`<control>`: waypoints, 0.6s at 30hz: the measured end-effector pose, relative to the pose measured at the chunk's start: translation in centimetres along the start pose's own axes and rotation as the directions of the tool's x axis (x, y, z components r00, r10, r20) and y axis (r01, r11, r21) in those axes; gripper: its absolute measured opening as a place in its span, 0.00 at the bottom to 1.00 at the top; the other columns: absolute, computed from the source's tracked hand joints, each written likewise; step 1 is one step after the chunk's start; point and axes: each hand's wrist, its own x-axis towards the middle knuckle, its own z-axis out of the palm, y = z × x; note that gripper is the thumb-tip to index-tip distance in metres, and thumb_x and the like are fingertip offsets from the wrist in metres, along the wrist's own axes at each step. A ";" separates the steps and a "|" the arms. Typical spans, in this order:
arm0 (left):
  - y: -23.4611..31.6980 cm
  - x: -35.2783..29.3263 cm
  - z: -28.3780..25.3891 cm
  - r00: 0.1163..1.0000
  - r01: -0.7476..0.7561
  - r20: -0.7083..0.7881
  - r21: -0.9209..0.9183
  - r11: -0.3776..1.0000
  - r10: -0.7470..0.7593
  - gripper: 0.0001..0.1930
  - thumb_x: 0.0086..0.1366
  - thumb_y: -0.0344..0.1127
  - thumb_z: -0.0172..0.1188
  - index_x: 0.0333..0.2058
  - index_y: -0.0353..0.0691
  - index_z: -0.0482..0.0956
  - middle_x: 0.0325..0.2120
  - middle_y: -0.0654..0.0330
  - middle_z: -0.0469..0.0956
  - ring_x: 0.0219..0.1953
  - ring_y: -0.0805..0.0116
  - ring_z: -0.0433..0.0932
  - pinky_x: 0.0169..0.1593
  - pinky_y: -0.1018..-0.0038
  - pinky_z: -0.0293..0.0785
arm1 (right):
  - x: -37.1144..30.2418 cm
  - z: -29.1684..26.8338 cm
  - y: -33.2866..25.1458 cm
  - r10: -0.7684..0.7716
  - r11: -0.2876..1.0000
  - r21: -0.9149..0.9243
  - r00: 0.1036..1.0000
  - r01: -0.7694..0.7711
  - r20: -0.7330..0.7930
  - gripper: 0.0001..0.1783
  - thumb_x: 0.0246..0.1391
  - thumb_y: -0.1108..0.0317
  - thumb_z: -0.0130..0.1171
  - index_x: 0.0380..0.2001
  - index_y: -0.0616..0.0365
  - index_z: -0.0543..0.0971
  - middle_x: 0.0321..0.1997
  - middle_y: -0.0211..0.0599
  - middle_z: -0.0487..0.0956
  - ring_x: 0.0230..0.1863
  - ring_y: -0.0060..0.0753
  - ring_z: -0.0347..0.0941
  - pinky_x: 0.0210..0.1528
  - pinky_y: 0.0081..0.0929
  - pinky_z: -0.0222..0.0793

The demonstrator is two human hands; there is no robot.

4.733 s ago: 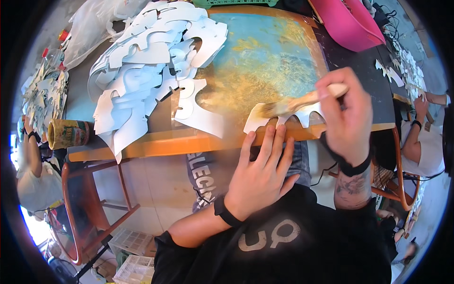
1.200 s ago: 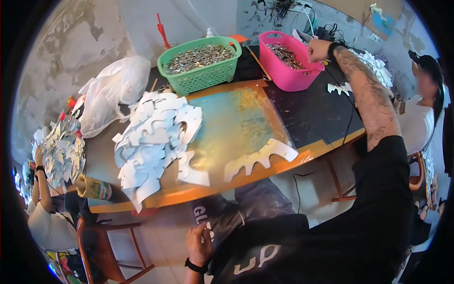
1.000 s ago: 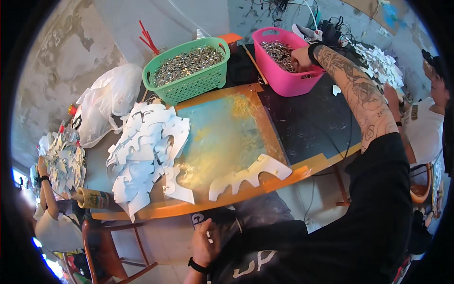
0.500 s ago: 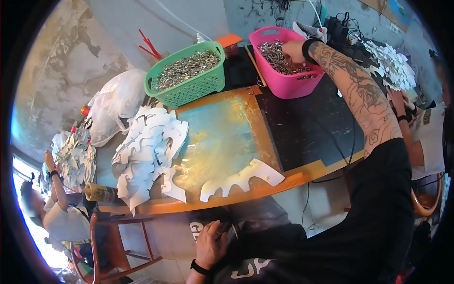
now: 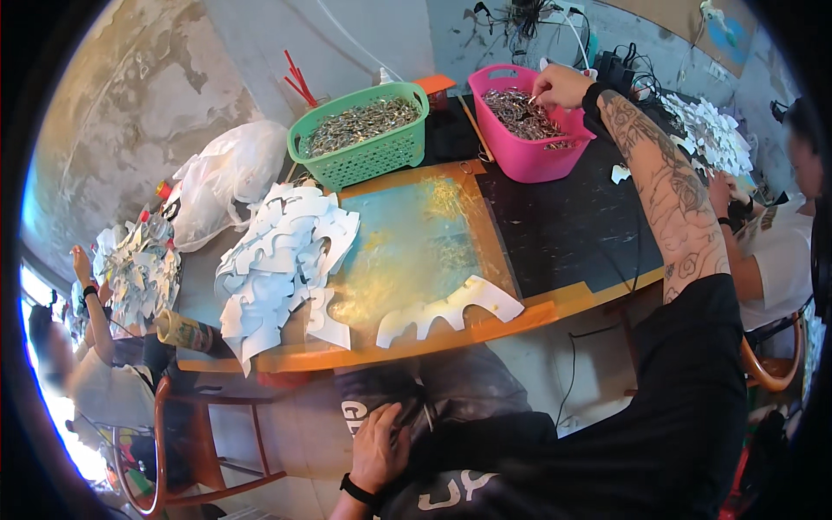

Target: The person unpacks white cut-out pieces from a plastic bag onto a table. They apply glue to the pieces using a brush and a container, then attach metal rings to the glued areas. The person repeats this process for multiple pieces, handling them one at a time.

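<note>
My right hand [image 5: 562,87] is at the far right rim of a pink basket [image 5: 542,165], fingers pinched together. A small metal piece, its kind too small to make out, seems to show at the fingertips. Many shiny small metal pieces [image 5: 511,114] fill the basket. My left hand [image 5: 380,451] rests on my lap, its fingers loosely laid out and nothing seen in them. On the table in front of me lies a curved white cut-out sheet [image 5: 451,310] with scalloped notches and yellowish stains. Left of it is a heap of similar white cut-outs [image 5: 277,260].
A green basket [image 5: 355,165] of metal pieces stands beside the pink one. Left are a white plastic bag [image 5: 230,178], a tin can [image 5: 186,331] and a wooden chair [image 5: 204,442]. People work at both sides; another white heap [image 5: 711,134] lies far right.
My right hand has risen out of the metal pieces to the pink basket's far rim. My left hand stays on my lap. The view has shifted slightly.
</note>
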 end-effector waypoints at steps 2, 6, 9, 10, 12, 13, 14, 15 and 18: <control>0.0 -0.2 0.0 1.000 -0.021 -0.013 0.006 1.000 0.021 0.30 0.57 0.23 0.67 0.59 0.35 0.67 0.47 0.42 0.78 0.42 0.44 0.80 0.46 0.57 0.78 | -0.4 -0.3 -0.7 0.071 0.996 0.055 0.996 -0.068 -0.057 0.10 0.58 0.70 0.64 0.40 0.65 0.85 0.29 0.39 0.85 0.25 0.25 0.82 0.23 0.27 0.76; 0.5 -0.3 0.7 0.998 -0.039 -0.046 -0.024 0.999 0.038 0.31 0.57 0.22 0.66 0.59 0.36 0.67 0.47 0.42 0.78 0.44 0.43 0.80 0.46 0.58 0.79 | -0.4 -0.3 -0.1 -0.008 0.996 -0.088 0.992 -0.004 -0.130 0.10 0.57 0.68 0.65 0.38 0.63 0.87 0.26 0.35 0.86 0.24 0.25 0.82 0.25 0.27 0.74; 0.9 -0.3 0.8 0.997 -0.072 -0.042 -0.035 0.997 0.071 0.30 0.57 0.21 0.66 0.58 0.36 0.68 0.47 0.43 0.79 0.45 0.43 0.81 0.46 0.58 0.79 | -0.8 0.7 -0.3 -0.134 0.982 -0.167 0.953 0.090 -0.273 0.10 0.58 0.67 0.66 0.37 0.64 0.86 0.26 0.36 0.85 0.24 0.23 0.80 0.28 0.24 0.73; 1.1 -0.2 0.6 0.996 -0.084 -0.033 -0.034 0.996 0.083 0.30 0.57 0.21 0.66 0.58 0.37 0.68 0.47 0.44 0.79 0.45 0.43 0.80 0.46 0.58 0.79 | -0.7 0.9 -0.9 -0.130 0.991 -0.026 0.938 0.128 -0.321 0.10 0.58 0.67 0.66 0.37 0.63 0.87 0.26 0.36 0.85 0.25 0.22 0.80 0.29 0.24 0.74; 1.2 0.3 0.1 0.993 -0.096 -0.067 0.004 0.995 0.096 0.27 0.56 0.23 0.67 0.56 0.38 0.72 0.47 0.45 0.79 0.45 0.44 0.81 0.46 0.58 0.79 | -1.0 1.3 -2.5 -0.095 0.943 0.257 0.912 0.211 -0.400 0.09 0.58 0.68 0.67 0.37 0.63 0.87 0.25 0.35 0.84 0.25 0.21 0.80 0.30 0.23 0.74; 0.9 0.2 0.0 0.993 -0.090 -0.075 0.028 0.996 0.092 0.27 0.56 0.23 0.67 0.56 0.38 0.73 0.47 0.45 0.79 0.45 0.44 0.81 0.46 0.58 0.79 | -2.2 2.5 -5.7 -0.091 0.886 0.385 0.911 0.259 -0.403 0.09 0.58 0.68 0.68 0.37 0.62 0.87 0.25 0.34 0.84 0.27 0.19 0.79 0.32 0.21 0.74; 0.6 -0.1 -0.1 0.994 -0.077 -0.073 0.049 0.996 0.081 0.26 0.56 0.23 0.67 0.55 0.39 0.74 0.47 0.45 0.79 0.45 0.44 0.81 0.46 0.57 0.80 | -4.1 3.8 -9.1 -0.202 0.867 0.370 0.914 0.334 -0.351 0.10 0.58 0.67 0.67 0.38 0.62 0.87 0.27 0.37 0.85 0.28 0.22 0.81 0.33 0.23 0.74; 0.1 0.0 0.3 0.997 -0.056 -0.046 0.019 0.998 0.057 0.26 0.56 0.24 0.67 0.55 0.39 0.74 0.47 0.46 0.79 0.45 0.44 0.81 0.47 0.57 0.80 | -6.3 5.6 -11.1 -0.316 0.872 0.282 0.899 0.401 -0.302 0.09 0.57 0.67 0.66 0.37 0.62 0.86 0.28 0.39 0.85 0.29 0.28 0.81 0.35 0.27 0.75; -0.2 0.8 0.5 0.991 -0.121 -0.055 -0.027 0.992 0.120 0.27 0.55 0.23 0.67 0.56 0.38 0.74 0.47 0.46 0.79 0.44 0.45 0.81 0.47 0.58 0.79 | -9.8 12.7 -15.1 -0.590 0.808 -0.138 0.782 0.573 -0.204 0.08 0.55 0.67 0.64 0.35 0.61 0.84 0.32 0.43 0.83 0.35 0.47 0.80 0.40 0.40 0.75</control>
